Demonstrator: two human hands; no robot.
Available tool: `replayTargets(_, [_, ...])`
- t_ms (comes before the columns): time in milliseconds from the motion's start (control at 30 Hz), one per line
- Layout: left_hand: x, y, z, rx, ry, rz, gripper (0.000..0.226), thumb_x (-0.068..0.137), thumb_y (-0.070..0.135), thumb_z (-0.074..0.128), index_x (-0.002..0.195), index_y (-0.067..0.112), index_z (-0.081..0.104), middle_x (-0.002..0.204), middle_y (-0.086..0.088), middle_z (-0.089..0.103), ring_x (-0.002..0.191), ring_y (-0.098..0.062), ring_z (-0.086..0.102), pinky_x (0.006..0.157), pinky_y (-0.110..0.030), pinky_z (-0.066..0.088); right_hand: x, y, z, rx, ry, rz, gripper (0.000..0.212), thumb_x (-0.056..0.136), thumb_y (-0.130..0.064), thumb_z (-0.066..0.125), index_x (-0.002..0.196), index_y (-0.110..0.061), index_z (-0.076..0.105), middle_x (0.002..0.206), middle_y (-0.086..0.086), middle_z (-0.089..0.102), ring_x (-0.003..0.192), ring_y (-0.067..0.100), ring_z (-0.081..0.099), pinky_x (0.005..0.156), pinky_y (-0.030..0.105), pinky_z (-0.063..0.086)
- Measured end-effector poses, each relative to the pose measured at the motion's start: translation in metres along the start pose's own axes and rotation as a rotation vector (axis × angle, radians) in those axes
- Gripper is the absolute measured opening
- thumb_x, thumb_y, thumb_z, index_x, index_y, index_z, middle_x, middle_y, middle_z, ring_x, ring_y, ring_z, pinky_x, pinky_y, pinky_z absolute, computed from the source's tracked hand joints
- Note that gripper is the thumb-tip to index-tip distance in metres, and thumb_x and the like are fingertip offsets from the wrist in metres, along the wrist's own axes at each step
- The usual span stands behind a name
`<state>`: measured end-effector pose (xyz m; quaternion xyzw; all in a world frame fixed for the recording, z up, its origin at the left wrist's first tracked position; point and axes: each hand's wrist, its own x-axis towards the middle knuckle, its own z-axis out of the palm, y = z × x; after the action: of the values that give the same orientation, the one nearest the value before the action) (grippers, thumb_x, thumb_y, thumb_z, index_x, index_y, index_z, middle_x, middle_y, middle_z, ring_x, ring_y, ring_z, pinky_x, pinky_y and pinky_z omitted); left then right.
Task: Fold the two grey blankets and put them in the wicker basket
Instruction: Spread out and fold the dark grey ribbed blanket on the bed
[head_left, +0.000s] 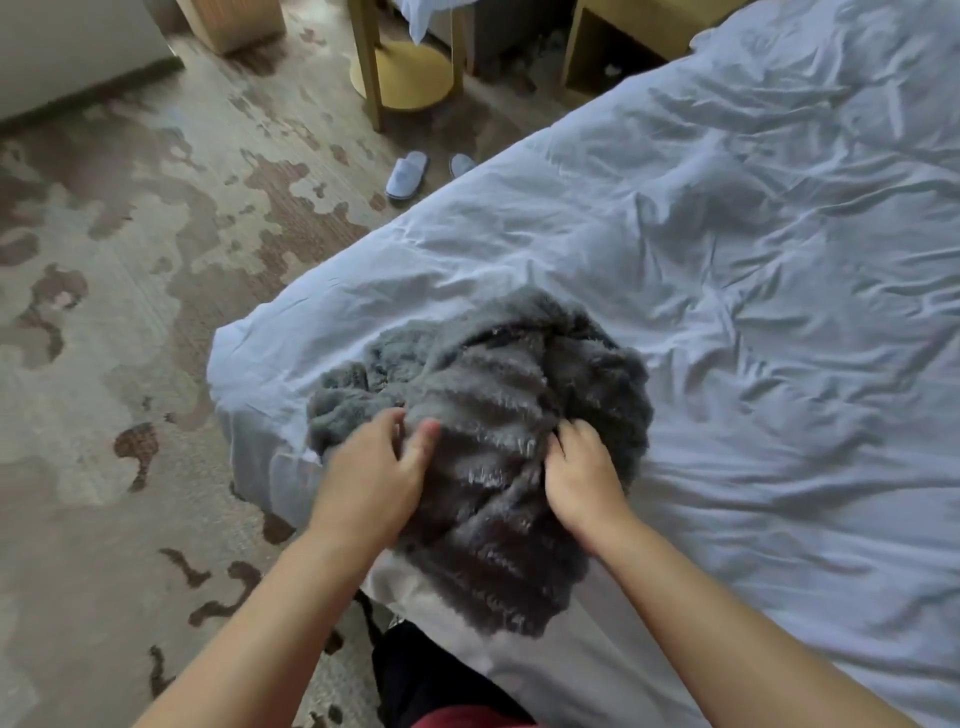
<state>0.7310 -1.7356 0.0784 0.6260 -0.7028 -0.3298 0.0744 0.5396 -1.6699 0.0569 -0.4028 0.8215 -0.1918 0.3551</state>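
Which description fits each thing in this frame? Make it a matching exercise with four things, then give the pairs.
Things:
1 grey blanket
2 slippers
3 right hand
4 left hand

Descriptions:
A on the carpet
B grips the blanket's right side
C bunched at the corner of the bed
D holds the blanket's left side

Pairs: 1-C; 2-A; 3-B; 4-D

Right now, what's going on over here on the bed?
A person is working on one crumpled grey blanket at the corner of the bed. The right hand curls its fingers into the fabric; the left hand lies on it, grip unclear. The blanket is bunched, not yet folded. No second blanket or wicker basket is in view.
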Motion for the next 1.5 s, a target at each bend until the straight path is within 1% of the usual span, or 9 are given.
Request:
replayTargets(133, [-0.017,-0.011,0.014,0.198,-0.233,-0.092,0.093,0.085,0.069,0.04,0.152,0.023,-0.004,0.16,0.003,-0.002,0.148,-0.02,-0.002,0.117,-0.047,0.011,-0.019,0.01,-0.011,0.634,-0.051,0.098,0.048,0.097,-0.01,0.047,0.144,-0.019,0.041,0.148,-0.004,0.039,0.135,0.009,0.036,0.115,0.027,0.025])
replayTargets(233, [-0.009,-0.011,0.021,0.19,-0.104,-0.007,0.056,0.099,0.039,0.041,0.146,0.011,0.03,0.148,-0.011,0.038,0.136,-0.026,0.033,0.103,-0.04,0.038,-0.054,0.025,0.0,0.179,0.359,0.217,0.05,0.085,-0.024,0.067,0.13,-0.01,0.05,0.13,0.01,0.049,0.121,0.026,0.048,0.103,0.034,0.039])
replayTargets(333, [0.002,-0.006,0.018,0.153,0.052,0.111,0.025,0.099,0.022,0.039,0.117,0.013,0.054,0.108,-0.015,0.065,0.098,-0.033,0.058,0.067,-0.032,0.038,-0.073,0.027,0.023,0.129,0.173,0.386,0.05,0.085,-0.043,0.065,0.116,-0.007,0.05,0.111,0.012,0.057,0.109,0.035,0.054,0.081,0.035,0.043])
replayTargets(533, [0.062,-0.039,-0.021,-0.077,-0.17,0.118,0.024,0.099,0.027,0.047,0.104,0.014,0.066,0.101,-0.01,0.068,0.102,-0.032,0.061,0.08,-0.029,0.04,-0.065,0.043,0.026,-0.014,0.347,0.241,0.027,0.093,-0.015,0.055,0.068,-0.008,0.047,0.078,0.028,0.062,0.08,0.046,0.056,0.059,0.039,0.029])
replayTargets(633, [0.074,-0.043,-0.021,-0.172,-0.439,-0.107,0.034,0.098,0.042,0.044,0.112,0.017,0.062,0.11,-0.014,0.066,0.106,-0.032,0.059,0.095,-0.039,0.044,-0.058,0.031,0.032,0.0,0.294,0.31,0.022,0.092,-0.015,0.056,0.074,-0.003,0.053,0.086,0.023,0.061,0.086,0.042,0.056,0.062,0.036,0.026])
replayTargets(833, [0.09,-0.017,-0.024,0.154,-0.029,-0.086,0.056,0.072,0.049,0.038,0.122,0.029,0.051,0.124,-0.017,0.05,0.118,-0.039,0.046,0.098,-0.046,0.035,-0.048,-0.006,0.032,0.117,0.367,0.08,0.049,0.076,-0.004,0.067,0.124,-0.004,0.054,0.135,0.016,0.044,0.129,0.029,0.039,0.111,0.037,0.031])
replayTargets(1000, [0.099,-0.014,-0.021,-0.286,-0.661,-0.146,0.051,0.066,0.069,0.059,0.107,0.038,0.062,0.121,-0.003,0.064,0.108,-0.024,0.06,0.104,-0.044,0.042,-0.043,-0.004,0.037,0.162,0.227,0.182,0.06,0.08,-0.007,0.06,0.137,-0.01,0.042,0.141,0.006,0.035,0.131,0.023,0.036,0.107,0.03,0.029])
replayTargets(1333, [0.117,-0.041,0.031,-1.024,-0.741,-0.382,0.019,0.079,0.023,0.063,0.087,0.014,0.078,0.087,-0.012,0.074,0.079,-0.025,0.072,0.064,-0.032,0.057,-0.027,0.003,0.044,0.112,0.228,0.175,0.058,0.082,-0.015,0.058,0.137,-0.018,0.041,0.132,0.0,0.041,0.121,0.021,0.043,0.096,0.03,0.035])
replayTargets(1500, [0.151,-0.041,0.006,-0.467,-0.455,-0.402,0.017,0.088,0.006,0.054,0.103,0.006,0.061,0.091,-0.019,0.061,0.081,-0.03,0.061,0.075,-0.039,0.049,-0.002,-0.015,0.049,-0.132,0.188,0.079,0.062,0.082,-0.053,0.055,0.138,-0.031,0.039,0.135,-0.001,0.038,0.122,0.024,0.036,0.102,0.035,0.031])
